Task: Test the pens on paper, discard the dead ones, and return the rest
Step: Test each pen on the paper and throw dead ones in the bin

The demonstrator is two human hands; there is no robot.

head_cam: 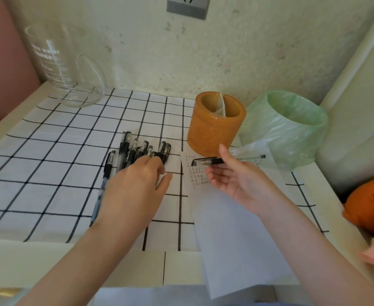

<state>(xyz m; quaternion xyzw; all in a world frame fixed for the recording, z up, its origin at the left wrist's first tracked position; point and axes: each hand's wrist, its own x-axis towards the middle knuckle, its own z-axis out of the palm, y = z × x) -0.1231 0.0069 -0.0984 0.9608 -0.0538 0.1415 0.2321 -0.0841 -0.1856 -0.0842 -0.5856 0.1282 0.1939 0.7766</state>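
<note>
Several black capped pens lie in a bunch on the checked cloth. My left hand hovers over their near ends with fingers loosely spread, and I cannot tell if it touches them. My right hand is palm up over the white paper, and its thumb holds a pen across the fingers, black cap to the left and tip to the right. Rows of test marks fill the paper's top. The orange pen holder stands just behind.
A small bin lined with a green bag sits right of the holder. A glass measuring jug stands at the back left by the wall. An orange cushion lies off the table's right edge.
</note>
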